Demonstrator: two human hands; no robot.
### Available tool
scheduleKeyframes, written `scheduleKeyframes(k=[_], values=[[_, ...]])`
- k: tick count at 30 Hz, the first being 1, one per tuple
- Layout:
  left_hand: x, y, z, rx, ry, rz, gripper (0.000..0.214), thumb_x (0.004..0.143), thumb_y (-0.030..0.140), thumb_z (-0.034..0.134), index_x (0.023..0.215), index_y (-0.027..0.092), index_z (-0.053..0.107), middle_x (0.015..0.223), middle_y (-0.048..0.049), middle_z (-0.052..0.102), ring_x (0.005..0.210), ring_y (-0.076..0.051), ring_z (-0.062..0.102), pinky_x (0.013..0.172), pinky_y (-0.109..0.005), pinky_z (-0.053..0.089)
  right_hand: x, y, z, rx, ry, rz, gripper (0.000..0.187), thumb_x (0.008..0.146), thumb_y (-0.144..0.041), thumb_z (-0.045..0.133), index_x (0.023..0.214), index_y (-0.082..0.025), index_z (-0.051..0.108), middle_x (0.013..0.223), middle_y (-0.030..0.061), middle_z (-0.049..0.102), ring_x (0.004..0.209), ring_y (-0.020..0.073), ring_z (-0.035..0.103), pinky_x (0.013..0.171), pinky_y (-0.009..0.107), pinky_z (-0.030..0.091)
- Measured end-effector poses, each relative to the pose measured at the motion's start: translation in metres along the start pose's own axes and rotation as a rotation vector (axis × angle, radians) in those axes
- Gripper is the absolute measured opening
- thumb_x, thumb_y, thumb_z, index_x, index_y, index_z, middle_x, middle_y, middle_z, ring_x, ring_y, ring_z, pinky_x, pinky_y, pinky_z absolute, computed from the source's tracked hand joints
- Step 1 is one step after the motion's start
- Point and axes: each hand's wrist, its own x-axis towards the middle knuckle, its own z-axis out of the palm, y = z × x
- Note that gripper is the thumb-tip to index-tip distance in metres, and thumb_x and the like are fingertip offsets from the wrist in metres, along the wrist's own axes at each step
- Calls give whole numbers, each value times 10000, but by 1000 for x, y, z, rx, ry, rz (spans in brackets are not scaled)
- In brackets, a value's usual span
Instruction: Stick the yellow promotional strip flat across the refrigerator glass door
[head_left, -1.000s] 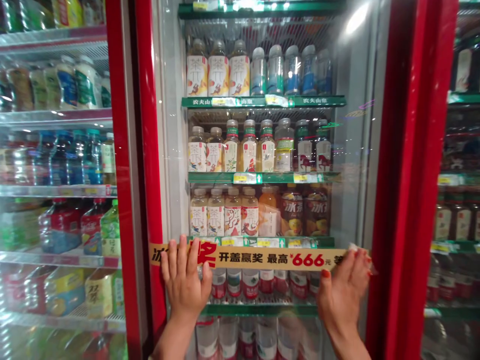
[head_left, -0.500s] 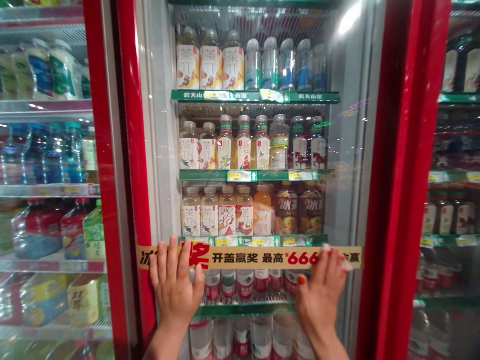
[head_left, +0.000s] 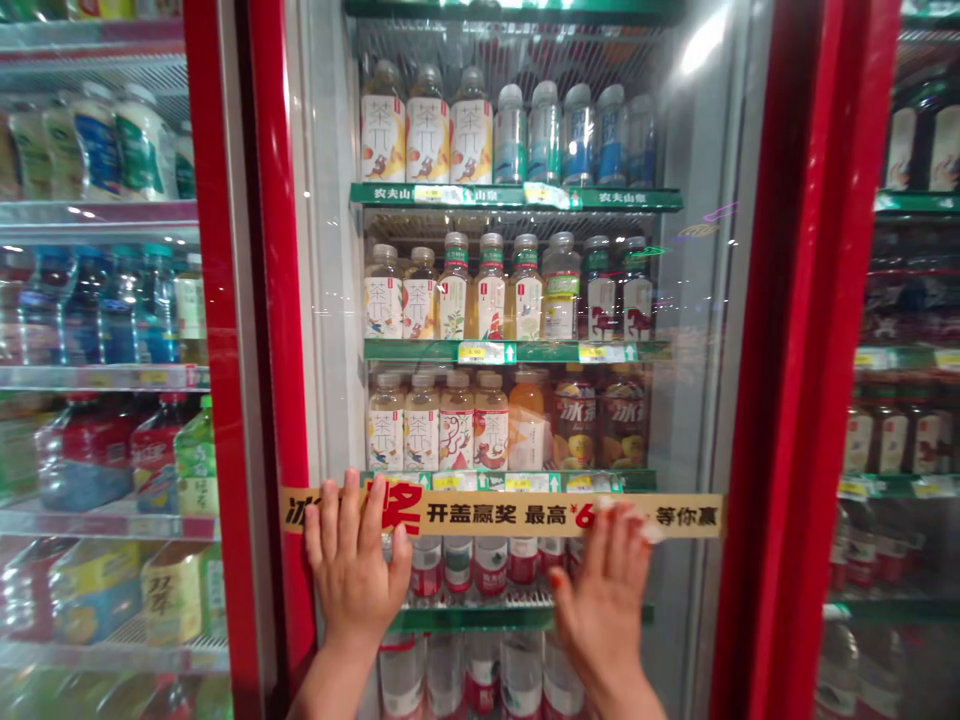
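The left hand (head_left: 352, 570) lies flat against a long tan paper strip (head_left: 510, 514) with red and black print, its fingers spread and straight, not clenched, pressing the strip to the glass door (head_left: 697, 300) of a drinks cooler. The right hand (head_left: 604, 620) is on the same strip further right, its fingertips (head_left: 619, 530) resting on the paper. A small white scrap (head_left: 652, 533) shows at those fingertips; whether they pinch it, I cannot tell. The strip runs level across the door, just below a green shelf edge (head_left: 495, 482), reaching from the red door frame (head_left: 281, 300) on the left nearly to the frame (head_left: 795, 350) on the right.

Behind the glass, the shelves stand packed with upright plastic bottles. Pale tea bottles (head_left: 382, 130) and blue-labelled water bottles (head_left: 577, 135) fill the top row, and orange-labelled iced tea bottles (head_left: 575, 425) stand to the right two rows below the tea. Red-and-white-labelled bottles (head_left: 427, 568) sit behind the strip and hands, partly hidden. Another cooler's bottles (head_left: 90, 460) show through the glass at the far left.
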Motion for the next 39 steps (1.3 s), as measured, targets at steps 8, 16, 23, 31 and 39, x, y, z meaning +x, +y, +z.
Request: scheduleKeyframes(k=[8, 16, 23, 31, 39], values=[[-1, -1, 1, -3, -6, -2, 795, 1001, 259, 606, 1728, 260, 283, 1819, -69, 242, 1708, -294, 185, 1414, -538, 128, -60, 36, -1, -31, 7, -137, 851, 1046, -474, 441, 1751, -112, 132, 1820, 118, 111, 1710, 331, 72, 1388, 638, 152], [-3, -2, 2, -12, -16, -7, 797, 998, 259, 613, 1726, 269, 289, 1811, -79, 261, 1704, -312, 203, 1403, -577, 156, 26, -39, 0, 6, -62, -277, 934, 1018, -622, 469, 1746, -110, 188, 1805, 107, 256, 1713, 308, 90, 1421, 540, 100], [-5, -2, 3, -27, -28, -34, 809, 1000, 270, 612, 1730, 311, 266, 1819, -52, 246, 1704, -313, 198, 1404, -589, 154, -6, 21, -10, -22, -22, -128, 848, 1054, -455, 443, 1753, -113, 105, 1834, 116, 90, 1715, 318, 57, 1402, 606, 91], [-2, -1, -3, -54, -2, -49, 794, 1004, 233, 614, 1724, 309, 289, 1809, -67, 279, 1701, -316, 213, 1399, -605, 156, 57, -39, -4, 93, -48, -168, 827, 1075, -441, 439, 1749, -103, 100, 1837, 142, 93, 1717, 317, 31, 1379, 613, 198], [3, 106, -16, -519, -284, 187, 663, 1123, 365, 189, 1749, 158, 123, 1774, -100, 365, 1669, -187, 302, 1365, -406, 317, 24, -72, -17, 653, -234, -108, 823, 1068, -241, 286, 1701, -109, -223, 1833, 180, 4, 1685, 229, 207, 1282, 447, 428]])
